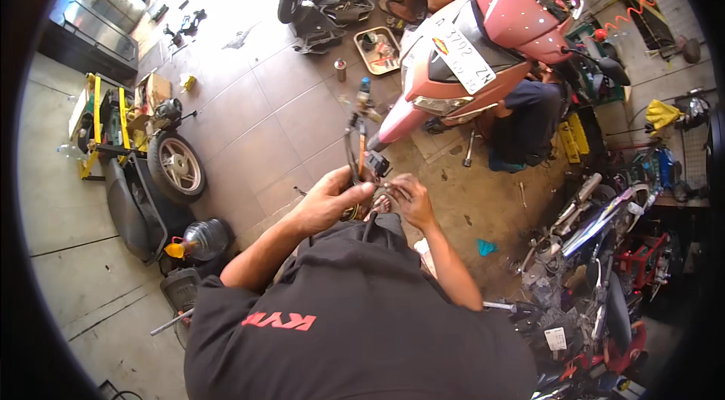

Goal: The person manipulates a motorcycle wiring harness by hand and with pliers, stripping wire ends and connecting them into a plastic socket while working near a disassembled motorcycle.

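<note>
In front of my chest, my left hand (332, 200) is closed around a wiring harness (351, 149), its dark cables sticking up past the fingers beside an orange strand. A boxy black connector (377, 163) shows between the two hands, at the harness's upper right. My right hand (411, 201) pinches a thin part of the same wiring, close to the left fingertips. The exact piece between the right fingers is too small to make out. A dark cable end (370, 226) hangs below the hands against my black shirt.
Ahead right stands a pink scooter (461, 60), with a person in dark clothes (521, 124) crouching beside it. A tool tray (377, 51) and a spray can (340, 69) are on the tiles. Leftward are a loose wheel (176, 166) and a water jug (205, 240); motorcycle parts (574, 287) crowd the right.
</note>
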A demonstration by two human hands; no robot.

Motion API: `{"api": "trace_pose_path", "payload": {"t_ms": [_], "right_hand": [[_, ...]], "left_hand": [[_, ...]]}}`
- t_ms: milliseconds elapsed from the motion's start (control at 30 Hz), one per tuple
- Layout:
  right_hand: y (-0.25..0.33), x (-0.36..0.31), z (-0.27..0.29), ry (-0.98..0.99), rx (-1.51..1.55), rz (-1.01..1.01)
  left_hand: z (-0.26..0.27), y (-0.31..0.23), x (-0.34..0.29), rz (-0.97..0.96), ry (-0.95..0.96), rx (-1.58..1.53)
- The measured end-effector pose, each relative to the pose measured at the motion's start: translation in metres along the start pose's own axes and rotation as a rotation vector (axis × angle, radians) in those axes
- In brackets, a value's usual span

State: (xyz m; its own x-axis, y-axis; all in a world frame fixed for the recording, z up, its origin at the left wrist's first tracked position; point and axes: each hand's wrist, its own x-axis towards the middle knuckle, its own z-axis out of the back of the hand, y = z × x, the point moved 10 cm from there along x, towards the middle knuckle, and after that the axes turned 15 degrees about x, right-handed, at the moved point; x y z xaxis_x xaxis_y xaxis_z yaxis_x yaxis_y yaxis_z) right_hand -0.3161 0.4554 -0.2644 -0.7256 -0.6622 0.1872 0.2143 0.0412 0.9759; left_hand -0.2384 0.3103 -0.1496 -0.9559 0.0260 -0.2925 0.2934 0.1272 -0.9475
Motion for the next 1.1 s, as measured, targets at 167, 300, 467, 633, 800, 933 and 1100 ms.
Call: {"api": "trace_pose_path", "payload": {"t_ms": [167,300,467,633,800,933,1100], "right_hand": [[-0.036,0.111,-0.02,0.096,0.014,-0.014],[-0.095,0.184,-0.027,0.03,0.115,-0.246],[-0.186,0.263,-0.041,0.051,-0.029,-0.352],[-0.266,0.307,-0.037,0.158,-0.192,-0.555],[-0.309,0.362,-0.01,0.101,-0.194,-0.802],[-0.416,0.391,0.005,-0.107,0.019,-0.969],[-0.61,0.458,0.005,-0.157,-0.093,-1.004]], "left_hand": [[0.08,-0.006,0.026,-0.128,-0.354,-0.313],[0.156,-0.016,0.047,-0.161,-0.544,-0.209],[0.271,-0.008,0.091,-0.167,-0.645,-0.222],[0.38,0.0,0.145,-0.135,-0.756,-0.296],[0.481,0.063,0.214,-0.013,-0.843,-0.259],[0.558,0.158,0.256,0.107,-0.951,-0.126],[0.612,0.208,0.319,0.235,-1.094,0.056]]}}
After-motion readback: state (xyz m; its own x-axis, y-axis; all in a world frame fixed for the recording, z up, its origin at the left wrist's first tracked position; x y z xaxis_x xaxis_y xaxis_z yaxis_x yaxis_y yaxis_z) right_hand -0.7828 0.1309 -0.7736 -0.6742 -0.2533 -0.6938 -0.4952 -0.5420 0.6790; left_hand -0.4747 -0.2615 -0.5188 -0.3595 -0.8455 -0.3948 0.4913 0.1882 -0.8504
